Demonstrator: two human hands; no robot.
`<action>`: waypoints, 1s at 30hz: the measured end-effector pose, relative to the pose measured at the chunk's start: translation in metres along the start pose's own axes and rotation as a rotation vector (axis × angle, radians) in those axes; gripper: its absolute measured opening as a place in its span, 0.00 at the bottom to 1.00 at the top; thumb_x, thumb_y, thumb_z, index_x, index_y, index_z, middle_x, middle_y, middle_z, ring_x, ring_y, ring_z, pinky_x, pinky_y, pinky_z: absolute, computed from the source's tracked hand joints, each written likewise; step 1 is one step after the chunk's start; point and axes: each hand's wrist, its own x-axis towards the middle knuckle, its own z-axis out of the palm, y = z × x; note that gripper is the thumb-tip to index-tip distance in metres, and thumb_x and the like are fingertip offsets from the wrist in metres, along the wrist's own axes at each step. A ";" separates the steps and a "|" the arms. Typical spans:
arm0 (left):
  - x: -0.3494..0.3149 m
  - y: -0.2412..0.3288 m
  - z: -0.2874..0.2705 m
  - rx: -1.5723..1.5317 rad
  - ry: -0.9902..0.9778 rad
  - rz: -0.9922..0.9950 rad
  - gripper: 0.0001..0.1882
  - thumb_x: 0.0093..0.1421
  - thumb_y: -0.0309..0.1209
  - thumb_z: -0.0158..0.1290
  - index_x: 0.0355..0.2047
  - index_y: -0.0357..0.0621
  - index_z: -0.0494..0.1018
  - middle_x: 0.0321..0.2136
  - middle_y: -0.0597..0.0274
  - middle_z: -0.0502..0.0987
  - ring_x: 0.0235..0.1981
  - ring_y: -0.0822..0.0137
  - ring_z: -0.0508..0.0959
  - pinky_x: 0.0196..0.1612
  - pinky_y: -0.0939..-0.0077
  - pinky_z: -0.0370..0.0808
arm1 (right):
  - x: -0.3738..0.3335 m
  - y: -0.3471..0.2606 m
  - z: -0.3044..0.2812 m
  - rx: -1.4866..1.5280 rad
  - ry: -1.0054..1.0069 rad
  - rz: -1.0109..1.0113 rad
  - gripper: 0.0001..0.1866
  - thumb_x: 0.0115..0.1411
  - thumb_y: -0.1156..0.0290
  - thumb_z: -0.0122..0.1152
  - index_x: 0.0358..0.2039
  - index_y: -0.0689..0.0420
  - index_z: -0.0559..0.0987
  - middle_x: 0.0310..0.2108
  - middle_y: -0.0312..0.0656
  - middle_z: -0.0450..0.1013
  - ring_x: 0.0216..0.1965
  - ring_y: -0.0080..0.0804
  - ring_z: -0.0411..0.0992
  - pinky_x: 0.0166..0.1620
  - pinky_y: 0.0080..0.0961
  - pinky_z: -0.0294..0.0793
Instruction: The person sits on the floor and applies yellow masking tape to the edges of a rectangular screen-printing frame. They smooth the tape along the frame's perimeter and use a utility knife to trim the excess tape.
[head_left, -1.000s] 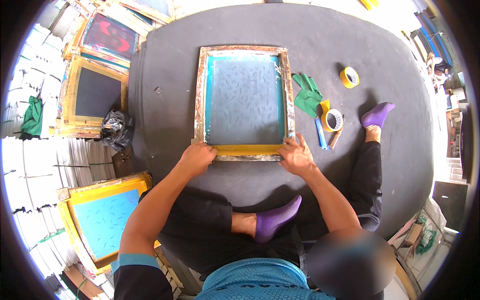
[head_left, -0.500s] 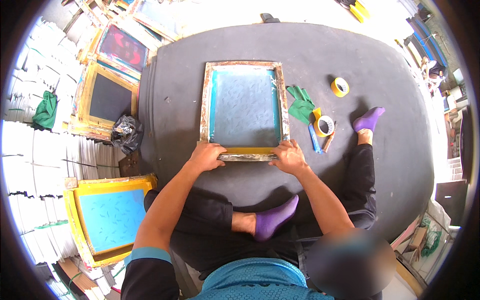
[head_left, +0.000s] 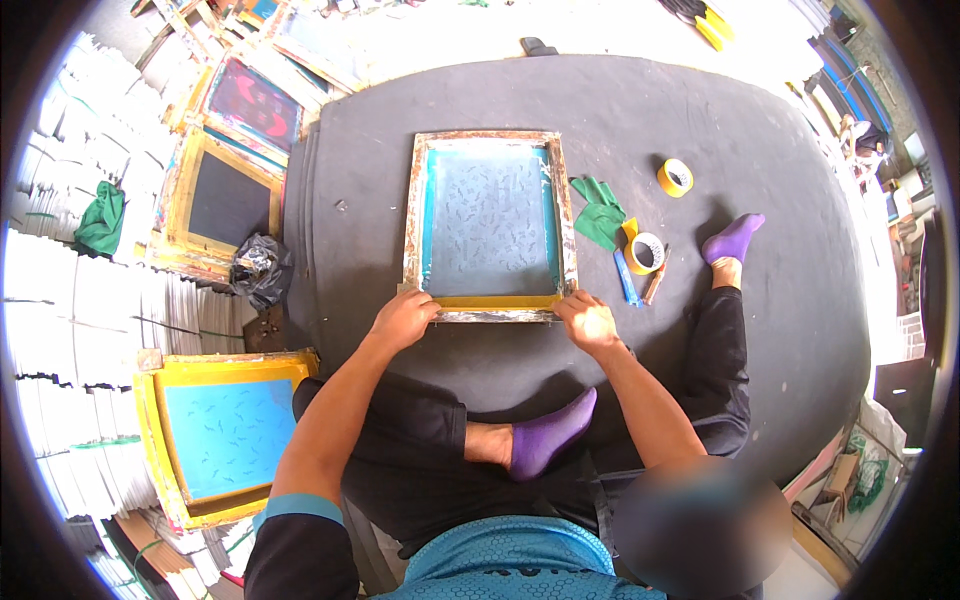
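A screen printing frame (head_left: 412,215) with worn wooden sides and a blue mesh lies flat on a dark grey padded surface in front of me. Small dark marks are scattered over the mesh. Along the inside of its near bar runs a strip of yellow tape (head_left: 497,302). My left hand (head_left: 403,319) is closed over the near left corner, thumb on the near bar. At the near right corner my right hand (head_left: 588,320) has its fingers curled on the wood by the tape's end. The undersides of the fingers are hidden.
Right of the frame lie a green cloth (head_left: 600,214), two yellow tape rolls (head_left: 675,178), a blue cutter (head_left: 628,278) and a thin brown stick (head_left: 655,287). Another yellow-taped frame (head_left: 155,430) and stacked white paper (head_left: 70,340) stand left, near a black plastic bag (head_left: 260,268).
My right hand has slid a little outward, uncovering the tape's right end and more of the near bar. The left hand has shifted slightly left, thumb drawn in.
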 end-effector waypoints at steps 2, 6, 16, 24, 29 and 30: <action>-0.005 -0.004 0.002 0.083 -0.004 0.041 0.07 0.59 0.28 0.57 0.35 0.44 0.83 0.36 0.60 0.80 0.46 0.56 0.80 0.52 0.61 0.78 | -0.003 -0.001 0.000 -0.040 0.002 -0.031 0.14 0.56 0.69 0.61 0.43 0.50 0.83 0.37 0.32 0.79 0.45 0.34 0.78 0.44 0.38 0.81; -0.010 -0.004 0.008 0.259 0.033 0.136 0.06 0.58 0.28 0.54 0.32 0.43 0.80 0.35 0.59 0.79 0.45 0.56 0.80 0.53 0.62 0.78 | -0.010 -0.006 0.002 -0.133 0.040 -0.075 0.15 0.56 0.68 0.60 0.44 0.51 0.83 0.39 0.31 0.79 0.45 0.33 0.77 0.43 0.37 0.81; -0.029 0.007 0.010 0.393 0.024 0.227 0.16 0.62 0.32 0.56 0.47 0.35 0.80 0.40 0.54 0.79 0.51 0.53 0.79 0.60 0.60 0.75 | -0.040 -0.021 0.004 -0.220 -0.091 0.001 0.24 0.69 0.58 0.56 0.63 0.52 0.76 0.63 0.40 0.71 0.62 0.46 0.69 0.58 0.52 0.75; -0.027 0.037 0.001 0.326 -0.144 -0.026 0.30 0.64 0.46 0.58 0.55 0.31 0.77 0.55 0.49 0.78 0.61 0.48 0.73 0.72 0.48 0.59 | -0.049 -0.021 0.000 -0.249 -0.301 0.094 0.35 0.72 0.48 0.52 0.73 0.51 0.64 0.74 0.45 0.59 0.72 0.52 0.58 0.71 0.62 0.59; 0.009 0.111 0.032 0.149 0.125 -0.158 0.41 0.67 0.56 0.53 0.70 0.41 0.64 0.72 0.45 0.61 0.75 0.42 0.56 0.75 0.36 0.47 | -0.025 -0.056 -0.011 -0.078 -0.240 0.162 0.41 0.71 0.42 0.50 0.76 0.51 0.57 0.77 0.45 0.52 0.78 0.47 0.49 0.75 0.55 0.52; 0.019 0.127 0.041 0.121 0.138 -0.174 0.42 0.66 0.57 0.53 0.72 0.46 0.61 0.73 0.46 0.58 0.76 0.41 0.54 0.75 0.36 0.47 | -0.018 -0.069 -0.009 -0.066 -0.236 0.152 0.42 0.70 0.41 0.50 0.77 0.51 0.56 0.78 0.44 0.51 0.78 0.46 0.47 0.76 0.53 0.50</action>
